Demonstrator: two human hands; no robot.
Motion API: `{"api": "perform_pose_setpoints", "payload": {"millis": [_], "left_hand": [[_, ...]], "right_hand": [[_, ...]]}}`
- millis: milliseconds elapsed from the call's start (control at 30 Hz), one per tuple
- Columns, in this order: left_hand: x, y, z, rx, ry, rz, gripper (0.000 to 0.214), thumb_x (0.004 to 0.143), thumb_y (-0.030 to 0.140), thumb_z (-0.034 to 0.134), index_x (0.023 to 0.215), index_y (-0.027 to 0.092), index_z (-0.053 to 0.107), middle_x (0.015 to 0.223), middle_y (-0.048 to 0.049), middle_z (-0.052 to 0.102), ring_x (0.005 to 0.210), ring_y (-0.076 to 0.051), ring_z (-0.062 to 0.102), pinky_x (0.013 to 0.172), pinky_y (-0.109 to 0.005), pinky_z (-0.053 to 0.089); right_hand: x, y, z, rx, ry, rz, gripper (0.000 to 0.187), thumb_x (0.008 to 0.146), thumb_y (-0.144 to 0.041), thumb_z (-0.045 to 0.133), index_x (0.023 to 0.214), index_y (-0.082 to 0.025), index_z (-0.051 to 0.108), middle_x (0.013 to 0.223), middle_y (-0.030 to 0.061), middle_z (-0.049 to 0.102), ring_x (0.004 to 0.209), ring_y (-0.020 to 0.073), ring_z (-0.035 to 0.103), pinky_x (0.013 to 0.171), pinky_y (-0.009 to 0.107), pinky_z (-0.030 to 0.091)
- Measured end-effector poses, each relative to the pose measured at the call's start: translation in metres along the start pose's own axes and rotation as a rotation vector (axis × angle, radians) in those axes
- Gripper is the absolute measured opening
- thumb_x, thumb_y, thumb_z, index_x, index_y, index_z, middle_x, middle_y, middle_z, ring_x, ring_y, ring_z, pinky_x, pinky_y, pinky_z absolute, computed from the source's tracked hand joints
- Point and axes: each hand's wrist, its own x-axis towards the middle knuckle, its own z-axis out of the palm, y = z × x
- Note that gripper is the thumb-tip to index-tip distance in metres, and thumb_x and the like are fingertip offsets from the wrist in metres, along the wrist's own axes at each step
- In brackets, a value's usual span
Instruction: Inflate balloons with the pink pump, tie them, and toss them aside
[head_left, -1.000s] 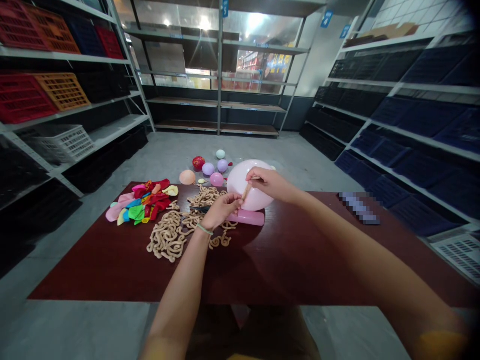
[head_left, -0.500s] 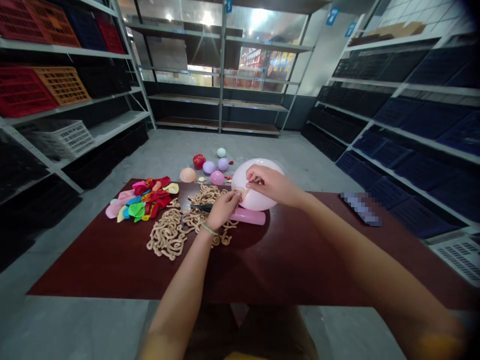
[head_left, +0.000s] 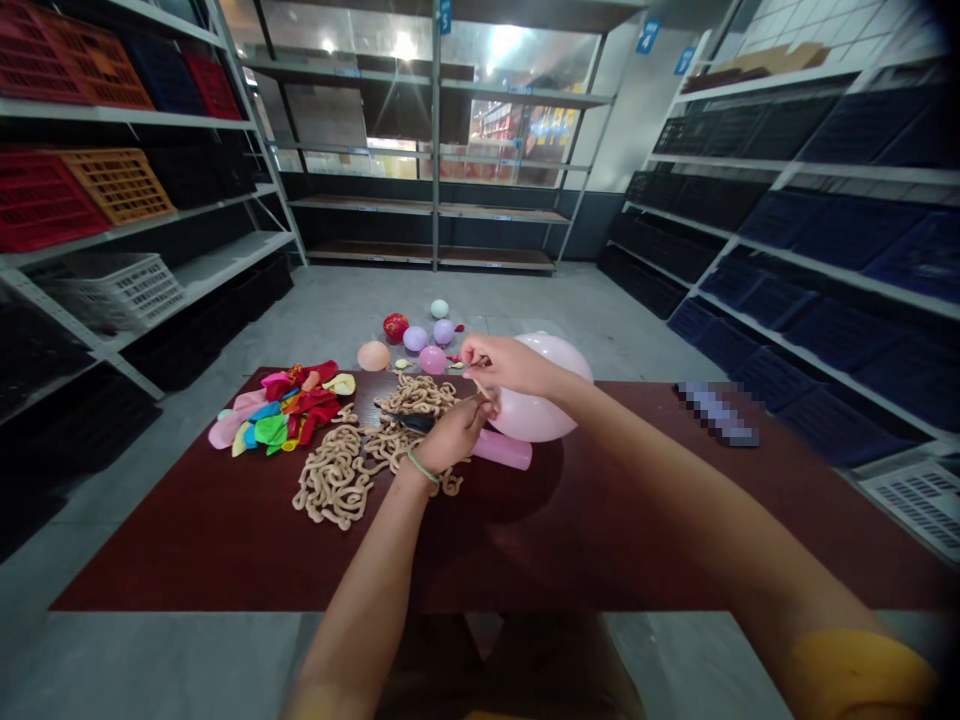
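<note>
A pale pink inflated balloon hovers over the dark red table, partly behind my right hand. That hand pinches a short tan string at the balloon's neck. My left hand, a green band on its wrist, is closed on the same neck and string from below. A pink tube-shaped pump lies under the balloon. Black scissors rest on a pile of tan string pieces just left of my left hand.
A heap of flat coloured balloons lies at the table's far left. Several small inflated balloons sit on the floor beyond. A blurred dark object lies at the right. Shelving with crates lines both sides.
The balloon has shifted right and lower. My right hand moved left, drawing the string across the neck, while my left hand dropped slightly toward the table.
</note>
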Motion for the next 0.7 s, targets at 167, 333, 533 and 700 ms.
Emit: {"api": "perform_pose_setpoints", "payload": {"millis": [167,333,533,700], "left_hand": [[0.001,-0.004,0.007,0.040,0.076,-0.057,0.035,0.097,0.043,0.045,0.075,0.019,0.057,0.072,-0.0045,0.059,0.072,-0.019,0.052,0.074,-0.030,0.040],[0.004,-0.017,0.011,-0.129,0.185,-0.252,0.045,0.096,0.054,0.041,0.069,0.020,0.051,0.058,0.0002,0.050,0.057,-0.015,0.046,0.058,-0.028,0.036],[0.006,-0.020,0.008,-0.314,0.251,-0.302,0.048,0.095,0.058,0.040,0.067,0.020,0.050,0.056,0.0015,0.047,0.052,-0.013,0.043,0.054,-0.027,0.035],[0.006,-0.020,0.007,-0.226,0.293,-0.296,0.047,0.096,0.054,0.041,0.066,0.019,0.051,0.057,0.0008,0.048,0.054,-0.013,0.045,0.056,-0.028,0.035]], "right_hand": [[0.000,-0.002,0.007,0.053,-0.094,-0.011,0.007,0.091,-0.028,0.052,0.097,-0.023,0.053,0.087,-0.0016,0.067,0.070,0.0118,0.059,0.064,0.026,0.043],[-0.011,0.002,-0.006,-0.123,0.104,-0.058,0.013,0.096,-0.028,0.044,0.103,-0.024,0.054,0.104,0.0022,0.067,0.090,0.0160,0.060,0.078,0.030,0.045],[-0.029,0.012,-0.004,-0.503,0.018,-0.179,0.018,0.093,-0.024,0.051,0.101,-0.026,0.067,0.108,0.0041,0.067,0.102,0.0240,0.052,0.091,0.040,0.035],[-0.027,0.010,0.015,-0.649,0.063,-0.133,0.018,0.091,-0.027,0.055,0.096,-0.028,0.071,0.108,0.0049,0.066,0.103,0.0267,0.049,0.088,0.042,0.032]]}}
